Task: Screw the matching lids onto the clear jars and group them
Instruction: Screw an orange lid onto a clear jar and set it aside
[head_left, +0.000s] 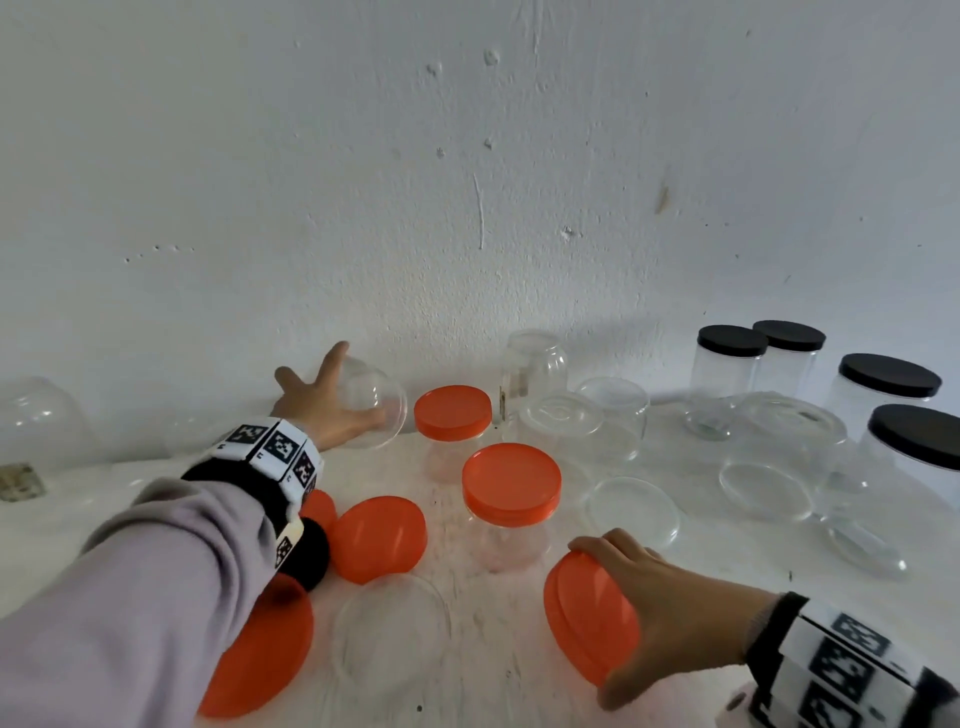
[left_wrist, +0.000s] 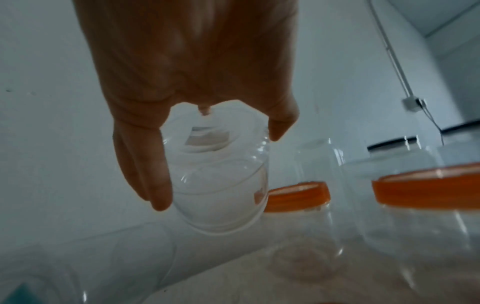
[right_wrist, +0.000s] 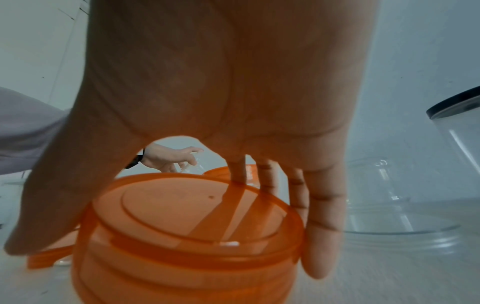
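Gripping a tilted clear jar behind the nearest capped jar, left hand risks slippage. Right hand clasps an orange lid; cross-threading likely if misaligned.

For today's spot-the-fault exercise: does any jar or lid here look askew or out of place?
Yes. The clear jar gripped by the left hand near the wall is tilted, not upright. The right hand holds an orange lid on edge.
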